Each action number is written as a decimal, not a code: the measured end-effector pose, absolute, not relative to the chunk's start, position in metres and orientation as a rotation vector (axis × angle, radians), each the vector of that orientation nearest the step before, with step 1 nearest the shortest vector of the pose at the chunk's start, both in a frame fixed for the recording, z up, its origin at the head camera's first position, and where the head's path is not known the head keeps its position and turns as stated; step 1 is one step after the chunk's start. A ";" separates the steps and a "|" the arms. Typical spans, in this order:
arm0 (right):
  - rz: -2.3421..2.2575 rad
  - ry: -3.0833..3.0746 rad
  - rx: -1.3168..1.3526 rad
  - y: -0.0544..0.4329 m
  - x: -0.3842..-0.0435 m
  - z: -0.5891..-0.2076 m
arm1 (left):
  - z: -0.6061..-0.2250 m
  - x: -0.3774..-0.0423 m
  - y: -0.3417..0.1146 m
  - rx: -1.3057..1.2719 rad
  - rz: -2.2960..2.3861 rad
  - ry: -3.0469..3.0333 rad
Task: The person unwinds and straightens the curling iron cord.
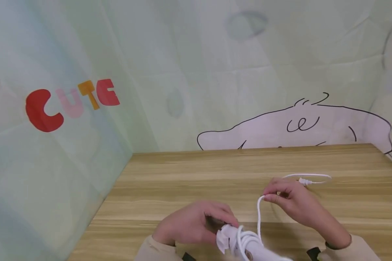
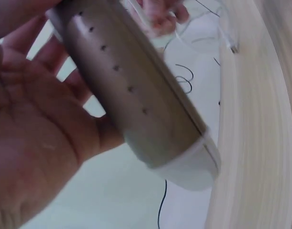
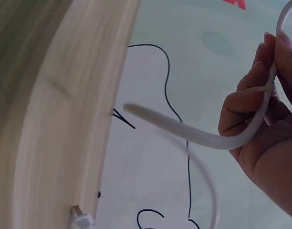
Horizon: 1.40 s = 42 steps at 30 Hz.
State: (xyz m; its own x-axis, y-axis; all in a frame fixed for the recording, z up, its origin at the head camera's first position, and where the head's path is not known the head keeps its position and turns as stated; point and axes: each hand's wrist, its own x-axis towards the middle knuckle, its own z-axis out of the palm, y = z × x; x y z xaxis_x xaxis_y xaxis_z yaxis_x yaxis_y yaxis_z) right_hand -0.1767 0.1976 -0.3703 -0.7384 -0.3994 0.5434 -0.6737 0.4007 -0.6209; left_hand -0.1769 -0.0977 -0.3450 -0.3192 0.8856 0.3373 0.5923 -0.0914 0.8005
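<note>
My left hand (image 1: 194, 223) holds a white, rod-shaped corded appliance (image 1: 259, 251) low at the front of the table; its exact kind is unclear. In the left wrist view the appliance (image 2: 131, 90) shows a brownish barrel with a row of small dark dots and a pale rounded end. Several turns of white power cord (image 1: 259, 215) are wound round its body. Farther right, my right hand (image 1: 292, 199) pinches the cord between thumb and fingers, with a length running down to the windings. Beyond that hand, the cord loops over the table to a white plug (image 1: 304, 181).
The wood-grain table (image 1: 170, 181) ends at a back edge against a pale printed curtain (image 1: 183, 72). Another curtain side with coloured letters (image 1: 45, 110) hangs along the left edge. The cord's loose loop lies at the right, behind the right hand.
</note>
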 end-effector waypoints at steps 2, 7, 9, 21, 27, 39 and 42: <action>1.236 -2.343 1.000 0.198 -0.179 -0.377 | -0.345 -0.175 -0.097 1.520 1.518 1.868; 1.083 -2.360 1.110 0.197 -0.185 -0.390 | -0.340 -0.172 -0.089 1.140 1.819 1.987; 0.992 -2.402 1.095 0.194 -0.186 -0.393 | -0.338 -0.173 -0.087 0.960 1.882 2.085; 0.682 -2.713 0.856 0.184 -0.181 -0.398 | -0.341 -0.175 -0.083 0.691 1.803 2.407; 1.124 -2.593 1.008 0.165 -0.163 -0.385 | -0.348 -0.177 -0.078 0.711 1.696 2.571; 1.966 -2.182 0.831 0.126 -0.146 -0.389 | -0.351 -0.173 -0.067 0.737 1.595 2.757; 1.963 -2.167 0.813 0.124 -0.145 -0.389 | -0.352 -0.172 -0.065 0.735 1.578 2.771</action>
